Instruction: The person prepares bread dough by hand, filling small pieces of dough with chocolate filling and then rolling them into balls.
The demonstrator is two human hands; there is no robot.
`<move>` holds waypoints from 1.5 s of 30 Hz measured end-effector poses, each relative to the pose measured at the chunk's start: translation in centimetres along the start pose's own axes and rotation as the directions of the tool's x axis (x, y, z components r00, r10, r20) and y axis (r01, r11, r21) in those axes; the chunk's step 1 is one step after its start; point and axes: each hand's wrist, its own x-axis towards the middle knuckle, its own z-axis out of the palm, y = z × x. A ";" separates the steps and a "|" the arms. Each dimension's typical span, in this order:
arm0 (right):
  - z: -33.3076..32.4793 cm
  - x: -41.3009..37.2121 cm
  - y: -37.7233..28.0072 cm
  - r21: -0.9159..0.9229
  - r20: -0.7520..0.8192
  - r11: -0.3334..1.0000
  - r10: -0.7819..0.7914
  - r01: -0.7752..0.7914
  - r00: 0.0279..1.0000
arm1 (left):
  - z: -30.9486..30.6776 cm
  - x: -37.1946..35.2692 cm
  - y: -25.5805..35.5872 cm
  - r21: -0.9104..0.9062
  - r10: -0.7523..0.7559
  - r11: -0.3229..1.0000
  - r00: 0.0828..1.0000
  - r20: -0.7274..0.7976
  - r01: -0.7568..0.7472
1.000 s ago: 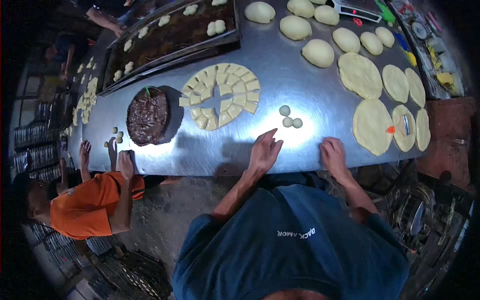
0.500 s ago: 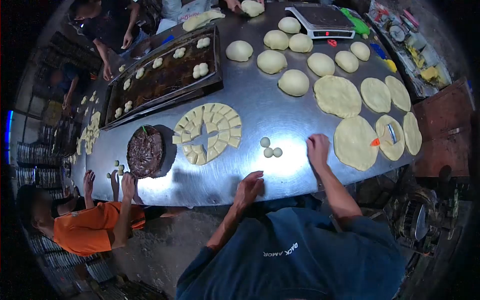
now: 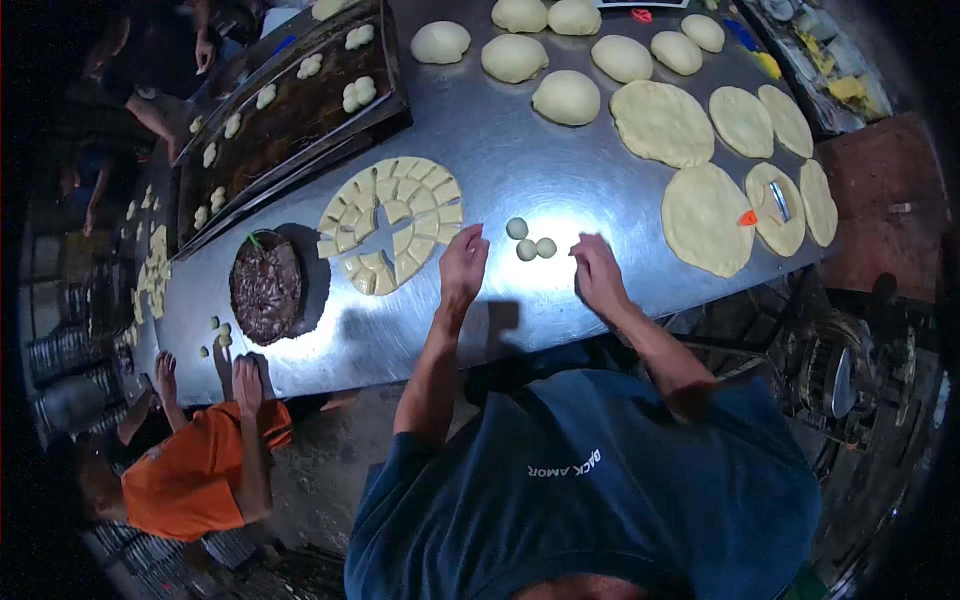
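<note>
Three round grey-green dough balls point(image 3: 530, 245) are being flanked, on their left by the left hand point(image 3: 463, 265), on their right by the right hand point(image 3: 597, 272), both near, loosely spread, pinching nothing visible.

Bare steel table point(image 3: 540, 165) lies between the left hand point(image 3: 463, 264) and the right hand point(image 3: 600, 270), broken only by three balls point(image 3: 527, 250). Cut dough point(image 3: 400, 212) crowds the left hand's outer side; a bare strip separates the right from flat rounds point(image 3: 706, 222). Beyond the balls, a lane runs to dough mounds point(image 3: 566, 98).
</note>
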 end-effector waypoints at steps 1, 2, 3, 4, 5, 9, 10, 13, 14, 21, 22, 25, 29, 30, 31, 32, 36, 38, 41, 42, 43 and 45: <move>-1.2 -1.4 -0.1 -0.017 0.003 1.000 0.005 -0.005 1.000 | 0.8 1.0 0.1 -0.021 0.046 0.999 0.999 0.003 -0.046; -2.5 -2.4 -0.1 0.010 0.056 0.998 0.059 -0.060 0.997 | 1.7 2.0 0.6 -0.036 0.045 0.998 0.999 0.007 -0.044; -3.4 -2.8 -0.1 0.038 0.112 0.992 0.112 -0.117 0.987 | 2.5 2.7 1.3 -0.044 0.097 0.995 0.994 0.058 -0.094; -4.4 -1.6 -1.0 -0.038 0.156 0.978 0.207 -0.204 0.966 | 2.9 3.0 1.9 -0.049 0.144 0.989 0.983 0.111 -0.139; -4.5 0.2 -2.0 0.028 0.148 0.911 0.404 -0.412 0.903 | 3.0 3.3 2.4 -0.051 0.137 0.990 0.983 0.118 -0.132; 0.2 6.4 -3.7 0.349 0.101 0.857 0.367 -0.379 0.925 | 2.9 4.0 4.1 0.063 0.192 0.971 0.907 0.376 -0.232; 1.0 7.3 -3.9 0.302 0.181 0.880 0.325 -0.367 0.928 | 2.9 4.0 4.0 0.062 0.167 0.975 0.890 0.424 -0.212; 1.7 7.9 -3.2 0.243 0.304 0.927 0.207 -0.285 0.930 | 2.6 3.3 3.2 0.039 0.201 0.970 0.884 0.422 -0.239; 1.3 7.6 -2.7 0.293 0.366 0.901 0.203 -0.320 0.908 | 2.5 2.9 2.9 0.010 0.264 0.958 0.891 0.368 -0.288; -1.8 7.7 -2.9 0.133 0.577 0.979 0.053 -0.157 0.815 | 2.8 2.3 3.4 0.006 0.098 0.994 0.888 0.450 -0.113; -2.0 7.7 -3.1 0.158 0.567 0.976 0.036 -0.151 0.823 | 2.6 2.1 3.5 0.007 0.099 0.993 0.887 0.450 -0.115; -0.8 6.6 -3.0 0.083 0.508 0.992 0.036 -0.090 0.860 | 2.9 2.1 3.4 0.064 0.320 0.920 0.835 0.448 -0.387; -2.2 7.1 -5.1 0.104 0.536 0.971 0.126 -0.214 0.835 | 3.7 1.5 3.9 0.029 0.284 0.943 0.849 0.445 -0.331; -2.3 6.6 -5.1 0.105 0.537 0.971 0.125 -0.213 0.834 | 3.7 0.9 4.5 -0.095 0.239 0.971 0.854 0.461 -0.221; -2.4 5.6 -5.0 0.120 0.499 0.971 0.120 -0.205 0.859 | 3.8 0.5 4.9 -0.215 0.197 0.971 0.854 0.482 -0.103; -2.4 4.8 -4.7 0.135 0.461 0.971 0.116 -0.198 0.880 | 4.6 0.1 3.6 -0.282 0.256 0.951 0.831 0.493 -0.126; -3.3 4.8 -5.1 -0.031 0.610 0.992 0.116 -0.123 0.784 | 3.6 -1.2 4.2 -0.219 0.137 0.975 0.855 0.500 -0.028; -4.1 6.8 -7.2 -0.187 0.630 0.979 0.186 -0.085 0.754 | 1.3 -1.4 3.1 0.020 0.246 0.963 0.907 0.342 -0.268; 0.1 6.6 -6.2 -0.305 0.515 0.946 0.072 0.105 0.854 | -1.6 -3.3 4.5 -0.032 0.082 0.996 0.987 0.138 -0.079; 2.0 6.4 -6.0 -0.391 0.476 0.904 0.039 0.172 0.879 | -2.3 -4.2 4.4 -0.049 0.050 0.998 0.994 0.094 -0.046; 3.1 6.2 -6.2 -0.346 0.578 0.928 0.096 0.137 0.811 | -2.9 -5.3 4.1 -0.069 0.016 0.998 0.999 0.052 -0.012; 3.4 6.4 -5.9 -0.279 0.585 0.958 0.121 0.059 0.802 | -3.9 -8.6 2.2 -0.078 -0.001 0.997 1.000 0.027 0.003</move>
